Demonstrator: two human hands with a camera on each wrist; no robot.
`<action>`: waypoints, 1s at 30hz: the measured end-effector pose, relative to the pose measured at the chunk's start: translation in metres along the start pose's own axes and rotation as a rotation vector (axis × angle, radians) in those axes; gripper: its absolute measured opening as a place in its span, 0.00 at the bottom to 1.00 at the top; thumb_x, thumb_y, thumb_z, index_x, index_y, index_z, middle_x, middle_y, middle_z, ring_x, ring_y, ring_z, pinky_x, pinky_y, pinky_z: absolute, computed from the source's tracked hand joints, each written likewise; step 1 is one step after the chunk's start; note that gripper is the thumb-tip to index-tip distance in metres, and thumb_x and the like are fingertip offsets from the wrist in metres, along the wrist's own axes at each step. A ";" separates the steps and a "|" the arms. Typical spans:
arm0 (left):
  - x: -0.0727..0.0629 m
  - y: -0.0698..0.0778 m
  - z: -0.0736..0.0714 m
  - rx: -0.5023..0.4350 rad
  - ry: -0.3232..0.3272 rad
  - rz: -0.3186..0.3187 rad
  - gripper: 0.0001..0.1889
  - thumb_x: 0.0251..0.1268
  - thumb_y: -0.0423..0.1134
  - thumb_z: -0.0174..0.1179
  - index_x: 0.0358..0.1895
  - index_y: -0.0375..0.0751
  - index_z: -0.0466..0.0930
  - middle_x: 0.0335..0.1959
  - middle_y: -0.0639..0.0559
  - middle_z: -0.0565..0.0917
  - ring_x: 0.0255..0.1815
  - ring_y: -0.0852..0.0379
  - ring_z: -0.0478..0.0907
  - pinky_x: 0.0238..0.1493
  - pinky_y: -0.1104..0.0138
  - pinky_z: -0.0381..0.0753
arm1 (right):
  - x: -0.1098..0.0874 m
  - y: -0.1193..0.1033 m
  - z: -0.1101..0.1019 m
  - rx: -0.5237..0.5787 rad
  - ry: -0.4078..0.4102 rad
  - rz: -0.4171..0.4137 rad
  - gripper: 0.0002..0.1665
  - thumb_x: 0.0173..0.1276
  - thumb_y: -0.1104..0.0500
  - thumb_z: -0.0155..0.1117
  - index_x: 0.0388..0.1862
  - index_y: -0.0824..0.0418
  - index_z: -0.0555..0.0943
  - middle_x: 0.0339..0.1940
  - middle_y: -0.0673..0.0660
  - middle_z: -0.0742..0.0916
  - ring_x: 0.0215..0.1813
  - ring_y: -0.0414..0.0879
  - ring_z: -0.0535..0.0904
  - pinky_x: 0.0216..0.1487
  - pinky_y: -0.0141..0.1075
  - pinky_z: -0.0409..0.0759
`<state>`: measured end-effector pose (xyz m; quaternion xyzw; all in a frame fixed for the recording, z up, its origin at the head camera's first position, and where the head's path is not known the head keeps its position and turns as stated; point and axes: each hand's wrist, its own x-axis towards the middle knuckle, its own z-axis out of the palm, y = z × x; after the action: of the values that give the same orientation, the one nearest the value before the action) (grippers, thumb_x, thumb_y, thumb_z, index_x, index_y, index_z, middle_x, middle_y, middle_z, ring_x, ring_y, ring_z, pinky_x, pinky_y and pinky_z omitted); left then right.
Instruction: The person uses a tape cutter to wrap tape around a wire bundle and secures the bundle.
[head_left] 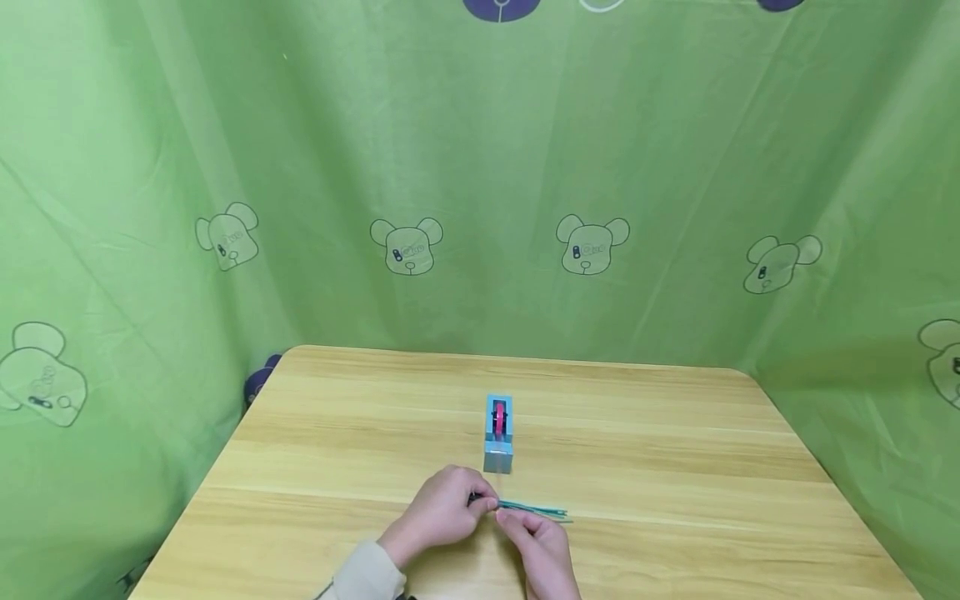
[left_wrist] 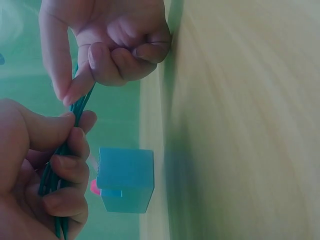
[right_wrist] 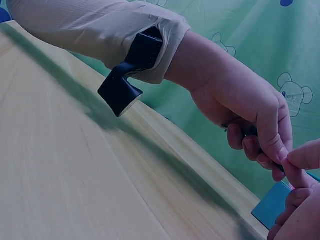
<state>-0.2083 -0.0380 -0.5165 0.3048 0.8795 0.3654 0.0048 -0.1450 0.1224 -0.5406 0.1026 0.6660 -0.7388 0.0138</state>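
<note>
Green cloth printed with bear heads [head_left: 407,248] hangs behind and along both sides of a wooden table [head_left: 675,450], whose far corners are rounded. About midway between the table's left and right edges stands a blue tape dispenser [head_left: 498,459], holding a pink-cored roll [head_left: 499,419], nearer the far edge than the hands are. A bundle of thin green strands [head_left: 536,507] is held just on the near side of the dispenser, its loose ends pointing toward the table's right edge. The left hand [head_left: 444,510], below a pale sleeve [head_left: 367,573], has its fingers curled round the bundle, with the thumb pressed on it. The right hand [head_left: 543,554] brings thumb and forefinger tips together right beside the left thumb; what they pinch, if anything, I cannot tell. Its other fingers are folded toward the palm.
</note>
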 end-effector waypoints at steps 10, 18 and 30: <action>-0.001 0.001 0.000 -0.034 -0.006 0.013 0.05 0.66 0.37 0.65 0.37 0.48 0.91 0.33 0.65 0.86 0.35 0.72 0.78 0.38 0.73 0.78 | 0.000 0.001 0.000 0.006 0.028 0.015 0.16 0.68 0.61 0.67 0.44 0.76 0.83 0.45 0.61 0.87 0.48 0.39 0.78 0.50 0.25 0.74; -0.001 0.006 -0.002 -0.082 -0.006 -0.053 0.05 0.65 0.36 0.64 0.34 0.47 0.90 0.30 0.66 0.84 0.26 0.71 0.75 0.33 0.73 0.77 | 0.000 0.002 0.002 0.018 0.075 0.014 0.15 0.66 0.62 0.69 0.43 0.75 0.84 0.45 0.60 0.88 0.47 0.37 0.78 0.49 0.25 0.75; -0.001 0.013 -0.003 -0.055 0.003 -0.105 0.05 0.65 0.39 0.65 0.32 0.50 0.88 0.28 0.68 0.82 0.24 0.69 0.72 0.31 0.71 0.74 | 0.000 0.002 0.005 0.033 0.131 0.017 0.13 0.64 0.64 0.71 0.42 0.74 0.85 0.43 0.60 0.88 0.45 0.36 0.79 0.46 0.25 0.77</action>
<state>-0.2012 -0.0338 -0.5062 0.2576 0.8838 0.3893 0.0312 -0.1450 0.1172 -0.5422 0.1567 0.6523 -0.7412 -0.0250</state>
